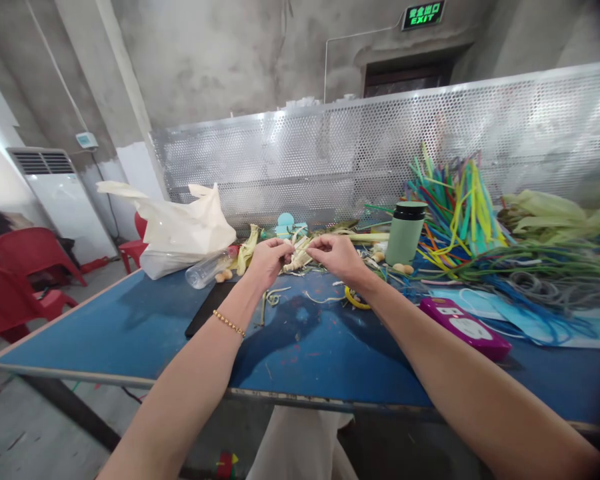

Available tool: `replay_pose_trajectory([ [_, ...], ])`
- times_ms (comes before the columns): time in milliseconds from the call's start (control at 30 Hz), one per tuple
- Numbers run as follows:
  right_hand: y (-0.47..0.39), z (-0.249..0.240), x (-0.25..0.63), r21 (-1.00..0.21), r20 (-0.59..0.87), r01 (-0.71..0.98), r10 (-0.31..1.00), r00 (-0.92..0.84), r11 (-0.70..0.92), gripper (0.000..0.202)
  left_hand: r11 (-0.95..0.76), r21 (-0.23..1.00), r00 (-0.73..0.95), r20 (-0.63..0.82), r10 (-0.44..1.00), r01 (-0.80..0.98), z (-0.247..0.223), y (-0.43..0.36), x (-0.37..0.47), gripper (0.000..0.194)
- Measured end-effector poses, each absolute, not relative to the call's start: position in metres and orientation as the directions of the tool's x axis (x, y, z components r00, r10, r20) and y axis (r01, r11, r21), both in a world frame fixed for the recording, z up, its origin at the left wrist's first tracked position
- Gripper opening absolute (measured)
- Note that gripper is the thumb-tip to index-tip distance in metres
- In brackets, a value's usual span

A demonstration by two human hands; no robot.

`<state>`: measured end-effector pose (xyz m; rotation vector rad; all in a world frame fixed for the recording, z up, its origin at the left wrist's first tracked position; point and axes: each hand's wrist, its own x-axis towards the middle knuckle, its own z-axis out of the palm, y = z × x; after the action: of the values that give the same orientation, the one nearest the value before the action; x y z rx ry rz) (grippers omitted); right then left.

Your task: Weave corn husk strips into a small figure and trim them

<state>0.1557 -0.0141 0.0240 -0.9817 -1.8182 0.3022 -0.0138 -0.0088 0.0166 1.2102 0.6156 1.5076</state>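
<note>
My left hand (271,260) is raised over the middle of the blue table (145,333), thumb and fingers pinched together. What it pinches, if anything, is too small to tell. A little to its right, my right hand (339,257) is also pinched, fingertips pointing towards the left hand. Between and behind the fingertips lies a pile of pale husk strips (300,257), so I cannot tell whether a strip runs between the hands. Curled dry strips (271,298) lie below the left hand. A yellow ring (356,299) sits under my right wrist.
At left stand a white plastic bag (185,223), a clear bottle (207,269) and a flat black object (207,313). To the right are a green tumbler (406,235), a purple power strip (464,328), colourful pipe cleaners (473,207) and blue masks (525,320). A perforated metal panel (300,160) backs the table.
</note>
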Motion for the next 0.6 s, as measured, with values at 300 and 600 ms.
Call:
replay_pose_trajectory([
  [300,-0.0157,0.0217,0.1533,-0.409,0.808,0.458,0.547,-0.221,0.789,0.006,-0.230,0.854,0.121,0.320,0.940,-0.466,0.0172,-0.0099,-0.0148,0.014],
  [600,-0.0145,0.0223,0.1561,-0.201,0.854,0.438,0.375,-0.360,0.877,0.010,-0.207,0.866,0.119,0.290,0.950,-0.454,0.0136,-0.0067,-0.0152,0.015],
])
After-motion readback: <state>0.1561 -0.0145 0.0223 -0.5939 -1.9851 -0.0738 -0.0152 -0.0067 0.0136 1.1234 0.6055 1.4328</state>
